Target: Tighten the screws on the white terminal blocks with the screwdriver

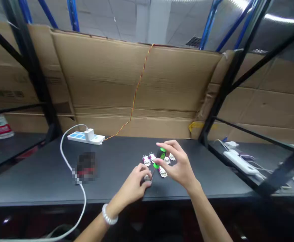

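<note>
My right hand (179,165) grips a small screwdriver (162,155) with a black and green handle between thumb and fingertips. The tool leans, its thin shaft running down and left towards my left hand (134,184). The fingers of that hand are closed around a small white part (147,178) on the table, and they partly cover it. The shaft's tip meets or comes very near this part; I cannot tell if it sits in a screw. Just behind lie several similar small white pieces, among them a pronged one (146,160) and one below the handle (163,172).
On the dark table (116,151) stands a white power strip (96,139) with a plugged-in adapter. Its white cable (83,198) drops over the front edge. A blurred dark object (86,164) lies left. Cardboard (106,77) closes the back; black posts (219,97) flank the sides.
</note>
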Available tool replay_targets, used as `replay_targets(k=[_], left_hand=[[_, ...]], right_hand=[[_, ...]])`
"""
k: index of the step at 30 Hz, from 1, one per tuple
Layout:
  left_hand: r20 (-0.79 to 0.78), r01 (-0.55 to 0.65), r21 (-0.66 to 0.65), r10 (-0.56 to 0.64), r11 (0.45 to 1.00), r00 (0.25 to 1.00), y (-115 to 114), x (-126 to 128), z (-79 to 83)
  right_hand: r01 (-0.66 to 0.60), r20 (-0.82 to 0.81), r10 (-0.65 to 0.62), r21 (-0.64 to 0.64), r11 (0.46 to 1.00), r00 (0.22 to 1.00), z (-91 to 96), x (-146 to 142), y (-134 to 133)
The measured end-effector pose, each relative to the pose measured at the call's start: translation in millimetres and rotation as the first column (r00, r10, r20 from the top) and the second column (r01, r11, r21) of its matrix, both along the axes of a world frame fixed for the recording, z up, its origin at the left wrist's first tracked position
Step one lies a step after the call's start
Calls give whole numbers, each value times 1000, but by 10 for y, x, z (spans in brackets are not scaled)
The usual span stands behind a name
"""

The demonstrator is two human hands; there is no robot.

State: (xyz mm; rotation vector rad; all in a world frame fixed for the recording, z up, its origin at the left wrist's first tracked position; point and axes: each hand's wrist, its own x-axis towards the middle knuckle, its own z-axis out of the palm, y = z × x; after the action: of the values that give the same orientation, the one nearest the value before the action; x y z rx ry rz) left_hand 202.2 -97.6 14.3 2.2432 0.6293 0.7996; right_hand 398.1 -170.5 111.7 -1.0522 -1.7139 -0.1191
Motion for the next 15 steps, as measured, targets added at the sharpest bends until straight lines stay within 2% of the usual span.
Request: replay_targets(k=[3, 5, 8, 10, 14, 15], left_hand=[[-3, -2, -4, 2, 1000, 1000, -8, 0, 23], [-9, -4, -13, 4, 1000, 1000, -12, -5, 34], [-16, -2, -21, 2, 1000, 1000, -17, -14, 37], [-15, -2, -23, 2, 1000, 1000, -18, -16, 36], [-14, 0, -39, -1, 999, 1000, -16, -9, 33], [-16, 1, -42, -2, 999, 1000, -15, -7, 32]], right_hand=[[-153, -60, 147, -97, 983, 987, -33, -14, 9], [-188, -110, 175, -126, 974, 978, -40, -16, 13], [-28, -89, 21, -73, 997, 996, -18, -18, 16], [17, -64, -20, -49, 999, 998, -5, -19, 16], [-189, -161, 167, -128, 974, 973, -25, -27, 23], [-201, -195, 174, -132, 971, 965, -32, -31, 27]])
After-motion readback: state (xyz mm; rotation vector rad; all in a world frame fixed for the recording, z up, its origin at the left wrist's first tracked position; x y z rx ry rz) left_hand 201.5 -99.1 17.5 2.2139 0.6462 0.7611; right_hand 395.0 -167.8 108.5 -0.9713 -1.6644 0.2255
